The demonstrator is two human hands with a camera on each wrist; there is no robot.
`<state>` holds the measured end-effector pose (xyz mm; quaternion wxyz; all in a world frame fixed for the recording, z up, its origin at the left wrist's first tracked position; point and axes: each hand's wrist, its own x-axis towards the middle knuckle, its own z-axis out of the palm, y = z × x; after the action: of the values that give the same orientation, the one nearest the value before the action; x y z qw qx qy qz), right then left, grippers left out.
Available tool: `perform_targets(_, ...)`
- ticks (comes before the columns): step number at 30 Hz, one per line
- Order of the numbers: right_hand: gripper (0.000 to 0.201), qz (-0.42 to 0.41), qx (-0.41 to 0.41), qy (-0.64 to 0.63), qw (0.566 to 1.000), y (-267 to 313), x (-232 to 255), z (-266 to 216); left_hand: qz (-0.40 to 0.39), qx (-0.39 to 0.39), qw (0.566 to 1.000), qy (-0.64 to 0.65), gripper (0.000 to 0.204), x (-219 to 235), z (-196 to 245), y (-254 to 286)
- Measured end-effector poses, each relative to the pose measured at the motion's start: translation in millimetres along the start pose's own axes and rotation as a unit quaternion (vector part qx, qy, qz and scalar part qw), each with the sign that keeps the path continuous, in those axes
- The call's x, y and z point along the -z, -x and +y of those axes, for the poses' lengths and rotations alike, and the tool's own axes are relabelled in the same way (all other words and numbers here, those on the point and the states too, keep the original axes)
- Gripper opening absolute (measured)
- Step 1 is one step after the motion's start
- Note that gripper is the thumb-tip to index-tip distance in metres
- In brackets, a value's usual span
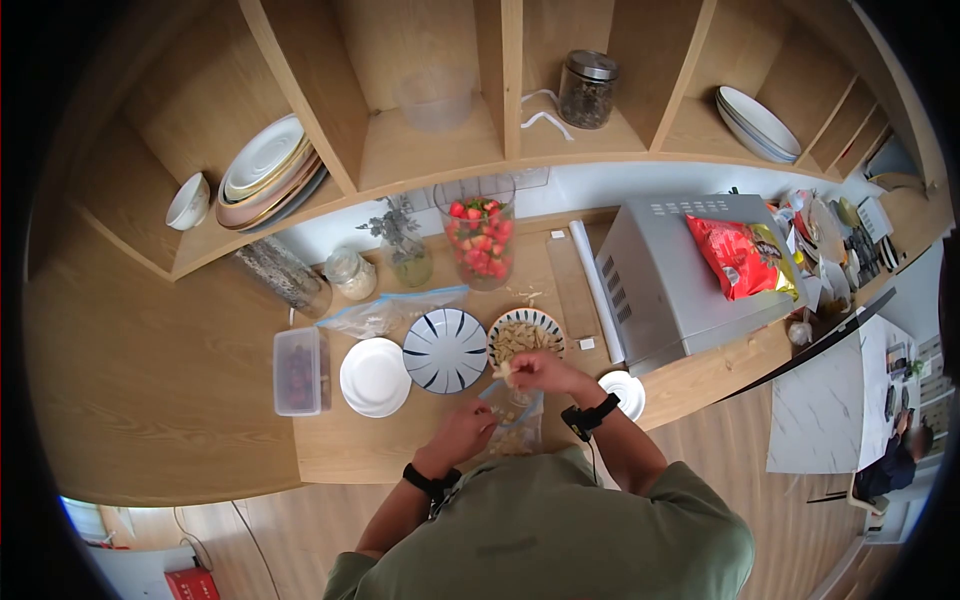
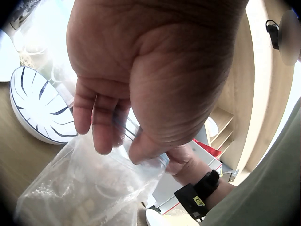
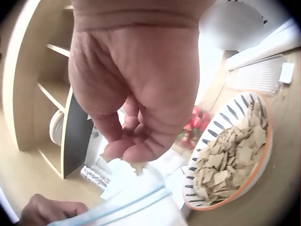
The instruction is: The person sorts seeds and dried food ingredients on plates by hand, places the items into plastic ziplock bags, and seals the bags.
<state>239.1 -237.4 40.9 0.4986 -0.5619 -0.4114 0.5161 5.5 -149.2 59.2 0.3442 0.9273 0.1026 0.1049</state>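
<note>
My left hand [image 1: 467, 432] pinches the edge of a clear zip bag [image 2: 89, 183] between thumb and fingers, near its blue seal. A few pale pieces show through the plastic. My right hand [image 1: 545, 372] has its fingertips together on a small pale flat piece [image 3: 137, 167], over the bag's top edge. Just beyond this hand is a striped bowl [image 3: 221, 127] with an orange rim, holding many pale dried flakes [image 3: 230, 165]. To the bowl's left lies a blue-lined white plate [image 1: 446, 350].
White plates [image 1: 375, 377] and a lidded plastic box [image 1: 297, 372] stand at the left. Behind are a second zip bag [image 1: 375, 318], jars and a tall container of strawberries [image 1: 480, 240]. A microwave [image 1: 665, 280] bearing a red snack bag [image 1: 735, 258] is at the right; shelves overhang the counter.
</note>
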Motion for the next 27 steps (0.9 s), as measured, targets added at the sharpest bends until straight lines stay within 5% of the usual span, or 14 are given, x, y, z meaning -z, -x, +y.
perform_targets(2, 0.008, -0.053, 0.007, 0.060, 0.997, 1.9, -9.8, -9.3, 0.001, 0.001, 1.000, 0.000, 0.011, -1.1, 0.7, -0.6)
perform_targets(4, 0.010, -0.129, 0.095, 0.333, 0.929, 1.6, -15.4, -10.4, 0.006, -0.002, 1.000, 0.016, 0.011, -1.6, 0.5, -1.3)
perform_targets(7, 0.012, -0.159, 0.054, 0.408, 0.897, -2.9, -18.8, 10.2, 0.014, -0.003, 1.000, 0.016, 0.010, -0.3, 2.1, -0.6)
perform_targets(17, 0.007, -0.156, 0.072, 0.381, 0.909, -0.2, -23.2, -6.4, 0.007, 0.003, 1.000, 0.016, 0.008, 2.1, 4.1, 2.6)
perform_targets(20, 0.007, -0.113, 0.067, 0.302, 0.944, -6.6, -16.3, -9.1, 0.005, 0.005, 1.000, 0.011, 0.008, 3.0, 5.5, 2.7)
perform_targets(22, 0.012, 0.068, 0.072, 0.219, 0.971, -18.4, -9.9, 4.3, 0.012, 0.006, 1.000, 0.015, 0.008, 3.1, 6.5, 3.2)
perform_targets(23, 0.012, 0.066, 0.072, 0.219, 0.971, -28.1, -2.9, 22.1, 0.013, 0.007, 1.000, 0.015, 0.008, 2.5, 6.5, 4.0)
perform_targets(25, 0.029, 0.225, 0.064, 0.392, 0.890, -45.3, 12.1, 57.9, 0.013, 0.000, 1.000, 0.012, 0.009, 0.8, 4.8, 4.8)
perform_targets(27, 0.036, 0.223, 0.045, 0.434, 0.872, -41.7, 12.6, 59.9, 0.012, -0.001, 1.000, 0.007, 0.010, 0.9, 3.9, 4.3)
